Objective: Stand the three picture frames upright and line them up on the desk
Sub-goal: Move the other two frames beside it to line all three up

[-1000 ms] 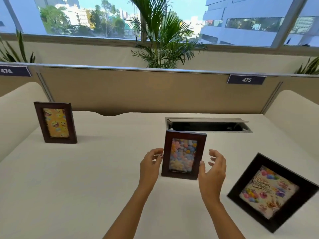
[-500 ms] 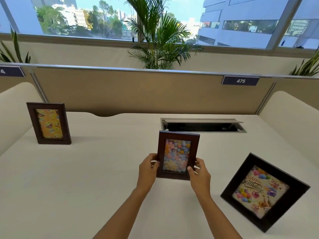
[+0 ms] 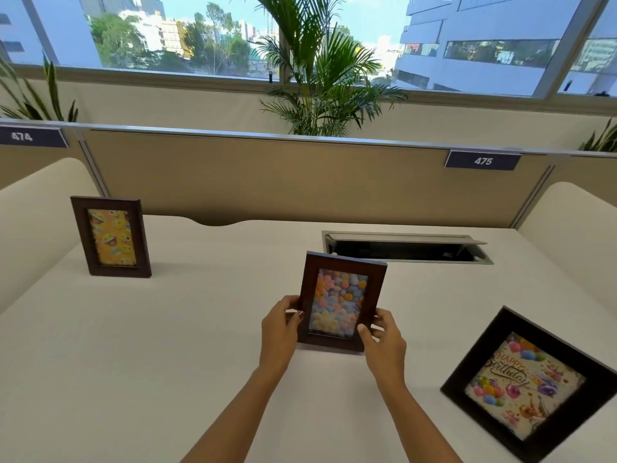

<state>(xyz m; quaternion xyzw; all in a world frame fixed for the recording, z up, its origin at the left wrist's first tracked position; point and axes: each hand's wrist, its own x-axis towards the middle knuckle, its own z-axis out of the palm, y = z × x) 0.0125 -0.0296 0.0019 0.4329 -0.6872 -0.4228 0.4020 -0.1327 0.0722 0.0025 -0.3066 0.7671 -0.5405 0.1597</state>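
Both hands, left hand [image 3: 279,324] and right hand [image 3: 384,342], grip the upright flower frame [image 3: 340,302] mid-worktop [image 3: 167,345]. The birthday frame [image 3: 531,384] lies near right.

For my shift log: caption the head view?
Both hands hold the flower frame upright on the desk.

Dark brown wooden emoji-print frame [image 3: 111,237] stands far left on the white desk [image 3: 167,345]. Brown flower-print frame [image 3: 340,303] sits mid-desk, just before the metal cable hatch [image 3: 405,246]. Black square birthday frame [image 3: 531,384] is off right, nearer me.
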